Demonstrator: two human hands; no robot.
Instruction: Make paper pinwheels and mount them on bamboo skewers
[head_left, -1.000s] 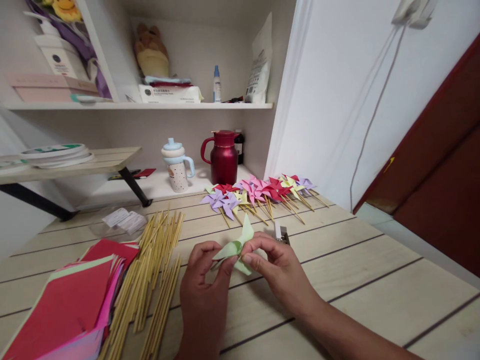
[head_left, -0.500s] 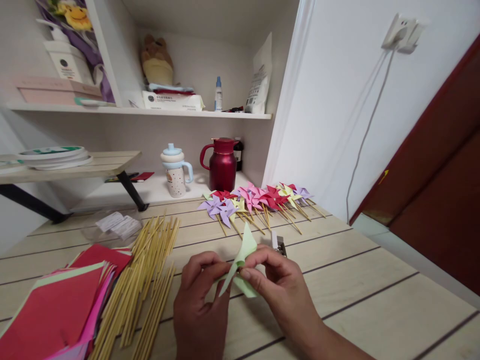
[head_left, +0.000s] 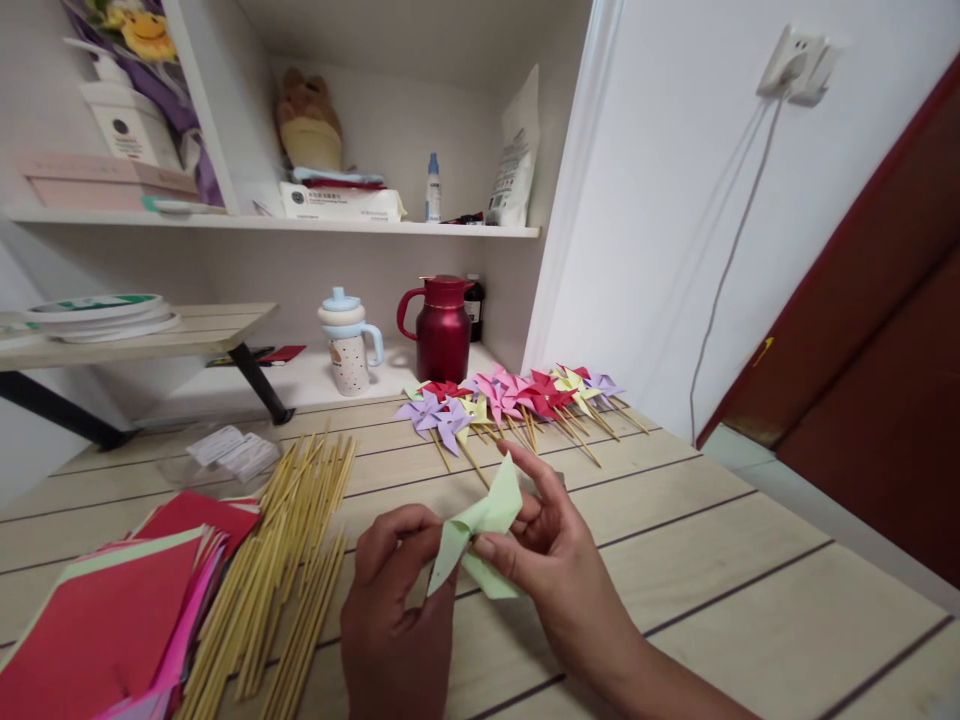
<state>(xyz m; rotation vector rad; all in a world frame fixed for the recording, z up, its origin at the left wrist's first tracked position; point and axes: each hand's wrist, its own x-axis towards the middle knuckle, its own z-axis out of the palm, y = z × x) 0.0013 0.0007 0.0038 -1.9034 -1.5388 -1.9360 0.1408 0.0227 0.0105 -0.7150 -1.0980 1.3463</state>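
On the left edge of the table [head_left: 750, 600] lies a stack of coloured paper [head_left: 112, 620], mostly red and pink. Just beside it, to the right, lies a pile of sticks [head_left: 289, 560]. Behind them a clear bag [head_left: 225, 452] rests on the wood.

In the middle, the left hand [head_left: 397, 620] is curled and pinches the lower left part of a green pinwheel [head_left: 480, 535] between thumb and fingers. The right hand [head_left: 551, 565] holds the same pinwheel at its centre with the thumb, and its other fingers are now spread open behind the paper. 0.5 s ago these fingers were closed over the fold, so the grip has loosened and 1 blade now stands free and points up. The pinwheel is in the air, above the table, between both hands.

Further back lie the finished pinwheels [head_left: 510, 400] in a row, touching each other. Behind them stand a cup [head_left: 346, 345] and a red jug [head_left: 442, 328] on the lower shelf.

On the right there is a white wall [head_left: 675, 200] with a socket [head_left: 796, 62].
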